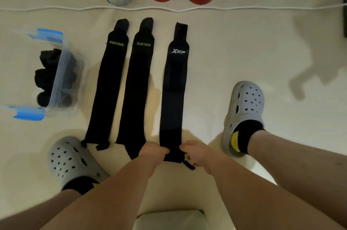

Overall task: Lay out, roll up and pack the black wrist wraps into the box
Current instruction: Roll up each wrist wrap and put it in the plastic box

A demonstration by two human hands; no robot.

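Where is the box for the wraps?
In the head view, the box sits on the floor at the far left, right beside the leftmost wrap and just beyond the left shoe.

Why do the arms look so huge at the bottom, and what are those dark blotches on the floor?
Head view: the wide lens stretches whatever is near; the blotches are soft shadows on the floor; the box at left looks smeared, yet lettering on the right wrap stays readable.
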